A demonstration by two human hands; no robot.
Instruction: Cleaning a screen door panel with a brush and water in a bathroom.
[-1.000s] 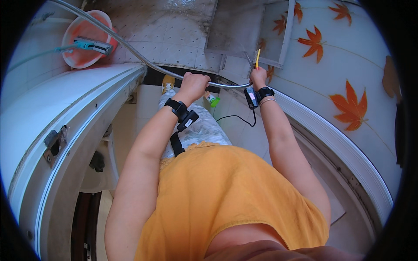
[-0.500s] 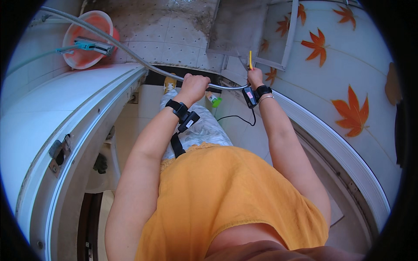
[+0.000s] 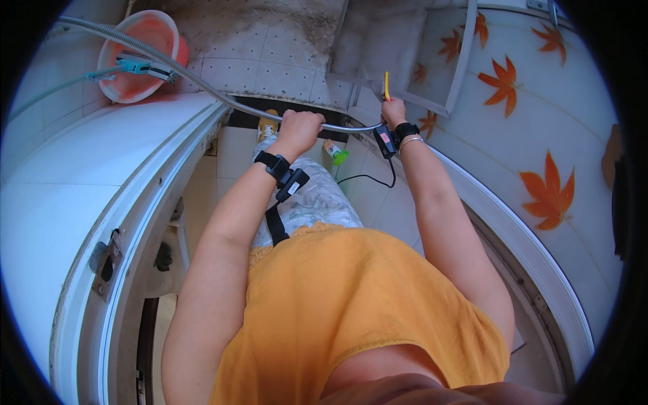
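- L hand (image 3: 302,131), upper ctr of frame: fingers wrapped round ribbed metal hose (image 3: 351,128), which spans hand to hand & on to upper L edge.
- R hand (image 3: 393,111), upper ctr-R: closed round yellow tool (image 3: 387,86) by hose's end; tip nr lower edge of framed panel (image 3: 378,40), contact can't tell.
- Upper L: hose crosses view of pink basin (image 3: 152,30) w/ teal mop (image 3: 138,66).
- Tiled floor (image 3: 385,202) btwn leg & R door track (image 3: 506,216); small bottle (image 3: 335,152) beside leg.

One hose (image 3: 202,84) (plus two wristbands (image 3: 272,164))
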